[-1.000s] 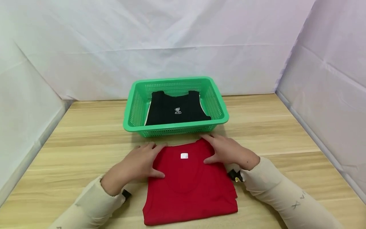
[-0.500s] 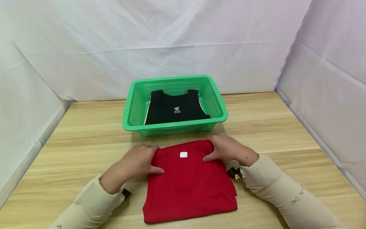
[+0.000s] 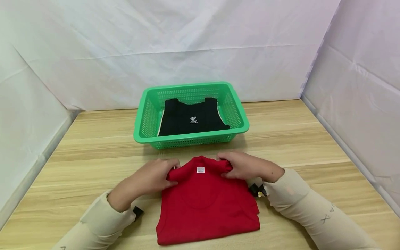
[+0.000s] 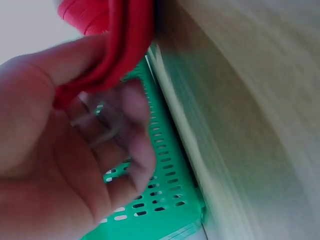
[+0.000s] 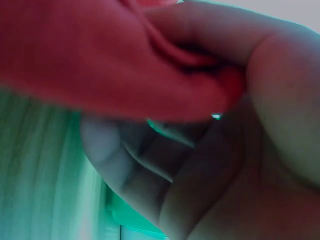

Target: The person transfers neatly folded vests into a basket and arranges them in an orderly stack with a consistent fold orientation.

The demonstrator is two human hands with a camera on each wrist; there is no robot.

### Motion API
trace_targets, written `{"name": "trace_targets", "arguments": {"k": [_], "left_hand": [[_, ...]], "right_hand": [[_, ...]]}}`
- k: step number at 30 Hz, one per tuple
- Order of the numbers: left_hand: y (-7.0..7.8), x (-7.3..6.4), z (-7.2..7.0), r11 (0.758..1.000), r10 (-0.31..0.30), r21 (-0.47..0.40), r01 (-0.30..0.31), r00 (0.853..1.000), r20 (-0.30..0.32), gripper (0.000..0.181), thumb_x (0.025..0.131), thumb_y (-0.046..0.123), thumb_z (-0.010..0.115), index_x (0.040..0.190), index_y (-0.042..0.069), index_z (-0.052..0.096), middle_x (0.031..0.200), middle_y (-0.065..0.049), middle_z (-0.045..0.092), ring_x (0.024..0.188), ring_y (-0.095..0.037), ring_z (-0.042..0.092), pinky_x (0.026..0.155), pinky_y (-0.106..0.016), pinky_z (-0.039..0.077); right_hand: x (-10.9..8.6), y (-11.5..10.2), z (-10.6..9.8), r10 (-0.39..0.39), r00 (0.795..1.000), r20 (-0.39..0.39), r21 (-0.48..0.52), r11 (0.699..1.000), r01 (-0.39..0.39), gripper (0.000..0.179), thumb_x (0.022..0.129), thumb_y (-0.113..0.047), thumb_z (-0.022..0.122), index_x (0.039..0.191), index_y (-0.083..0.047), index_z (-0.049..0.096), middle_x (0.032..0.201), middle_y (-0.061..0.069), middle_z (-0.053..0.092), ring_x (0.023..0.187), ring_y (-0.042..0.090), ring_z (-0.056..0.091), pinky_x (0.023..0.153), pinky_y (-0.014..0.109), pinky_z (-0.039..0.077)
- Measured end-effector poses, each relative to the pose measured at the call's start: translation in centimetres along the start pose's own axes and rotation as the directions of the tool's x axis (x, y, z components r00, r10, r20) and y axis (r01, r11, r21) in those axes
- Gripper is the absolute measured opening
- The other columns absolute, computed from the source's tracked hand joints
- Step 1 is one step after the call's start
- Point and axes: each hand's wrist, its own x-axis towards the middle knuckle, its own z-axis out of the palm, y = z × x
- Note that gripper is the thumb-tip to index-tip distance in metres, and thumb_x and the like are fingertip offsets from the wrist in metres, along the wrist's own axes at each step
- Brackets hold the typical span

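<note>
A folded red tank top [image 3: 203, 211] lies on the table with its neckline and small white label towards the basket. My left hand [image 3: 153, 177] pinches its far left corner between thumb and fingers; in the left wrist view the red cloth [image 4: 117, 55] runs between them. At the far right corner my right hand [image 3: 247, 166] grips the fabric likewise, and in the right wrist view the cloth [image 5: 125, 75] hides part of the fingers. The far edge is lifted and bunches up between both hands, while the near edge stays flat on the wood.
Just beyond the hands stands a green perforated basket [image 3: 191, 139]. A folded black tank top [image 3: 193, 118] with white print lies in it, over something pale. White cloth walls [image 3: 187, 69] border the wooden table [image 3: 306, 146] at the back and sides.
Both hands have gone from resting spread at the top's far corners to gripping them. The far edge has risen from flat and drawn slightly towards me; the basket stays in place.
</note>
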Motion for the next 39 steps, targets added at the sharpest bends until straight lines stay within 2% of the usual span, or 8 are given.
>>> {"name": "trace_targets", "arguments": {"k": [5, 8, 11, 14, 19, 25, 33, 39], "left_hand": [[-0.01, -0.08, -0.1, 0.991, 0.098, -0.102, -0.092, 0.993, 0.059, 0.03, 0.082, 0.006, 0.079, 0.094, 0.021, 0.056, 0.074, 0.011, 0.054, 0.07, -0.007, 0.051, 0.063, -0.022, 0.046], [-0.01, -0.24, -0.19, 0.987, 0.111, -0.129, -0.098, 0.989, 0.101, 0.029, 0.083, 0.005, 0.077, 0.095, 0.02, 0.056, 0.075, 0.011, 0.054, 0.071, -0.007, 0.051, 0.066, -0.023, 0.046], [-0.09, -0.4, -0.34, 0.989, 0.09, -0.128, -0.071, 0.986, 0.142, 0.026, 0.083, 0.006, 0.077, 0.093, 0.019, 0.057, 0.075, 0.01, 0.055, 0.07, -0.007, 0.052, 0.065, -0.022, 0.045], [-0.21, -0.52, -0.46, 0.992, 0.065, -0.115, -0.046, 0.984, 0.164, 0.022, 0.083, 0.011, 0.079, 0.087, 0.017, 0.059, 0.073, 0.01, 0.056, 0.067, -0.006, 0.052, 0.064, -0.023, 0.045], [-0.27, -0.61, -0.56, 0.997, -0.003, -0.073, 0.018, 0.982, 0.191, 0.02, 0.085, 0.025, 0.079, 0.079, 0.019, 0.061, 0.066, 0.011, 0.055, 0.062, -0.005, 0.052, 0.061, -0.024, 0.044], [-0.18, -0.52, -0.55, 0.999, -0.033, -0.033, 0.039, 0.986, 0.166, 0.025, 0.088, 0.033, 0.075, 0.075, 0.023, 0.057, 0.061, 0.01, 0.051, 0.059, -0.005, 0.049, 0.058, -0.025, 0.042], [-0.42, -0.14, -0.29, 0.983, 0.081, -0.171, -0.061, 0.99, 0.113, 0.02, 0.093, 0.02, 0.072, 0.103, 0.018, 0.055, 0.078, 0.01, 0.059, 0.069, -0.005, 0.055, 0.065, -0.023, 0.049], [-0.7, -0.2, -0.26, 0.968, 0.122, -0.236, -0.089, 0.984, 0.13, 0.046, 0.094, 0.017, 0.07, 0.134, 0.022, 0.049, 0.103, 0.009, 0.066, 0.087, -0.004, 0.061, 0.078, -0.025, 0.054]], "right_hand": [[-0.28, -0.05, -0.06, -0.021, 0.996, 0.085, 0.046, 0.999, 0.017, 0.023, 0.086, -0.011, 0.077, 0.095, -0.016, 0.056, 0.078, -0.009, 0.056, 0.073, 0.006, 0.053, 0.066, 0.021, 0.047], [-0.44, 0.06, -0.02, 0.011, 0.988, 0.155, 0.07, 0.997, -0.022, 0.022, 0.086, -0.013, 0.077, 0.099, -0.016, 0.06, 0.084, -0.01, 0.061, 0.076, 0.004, 0.058, 0.069, 0.022, 0.051], [-0.52, 0.17, 0.13, 0.053, 0.977, 0.205, 0.083, 0.994, -0.071, 0.019, 0.085, -0.014, 0.077, 0.098, -0.017, 0.063, 0.084, -0.011, 0.063, 0.075, 0.003, 0.059, 0.07, 0.021, 0.053], [-0.59, 0.21, 0.26, 0.069, 0.974, 0.216, 0.066, 0.994, -0.085, 0.014, 0.084, -0.016, 0.078, 0.086, -0.017, 0.063, 0.071, -0.012, 0.058, 0.064, 0.001, 0.052, 0.063, 0.019, 0.048], [-0.73, -0.01, 0.31, 0.092, 0.973, 0.211, 0.042, 0.994, -0.103, 0.03, 0.086, -0.02, 0.076, 0.067, -0.018, 0.052, 0.056, -0.013, 0.044, 0.052, 0.0, 0.039, 0.053, 0.017, 0.037], [-0.77, -0.03, 0.33, 0.108, 0.972, 0.207, 0.041, 0.992, -0.119, 0.034, 0.089, -0.021, 0.072, 0.065, -0.019, 0.049, 0.054, -0.013, 0.043, 0.051, 0.0, 0.039, 0.054, 0.017, 0.038], [-0.74, 0.25, 0.29, 0.099, 0.974, 0.203, 0.096, 0.988, -0.12, 0.027, 0.092, -0.021, 0.07, 0.072, -0.017, 0.054, 0.057, -0.012, 0.044, 0.053, 0.002, 0.044, 0.059, 0.019, 0.044], [-0.63, 0.22, 0.03, 0.055, 0.98, 0.192, 0.113, 0.991, -0.078, 0.006, 0.095, -0.02, 0.068, 0.094, -0.016, 0.063, 0.069, -0.012, 0.051, 0.063, 0.002, 0.05, 0.068, 0.021, 0.049]]}}
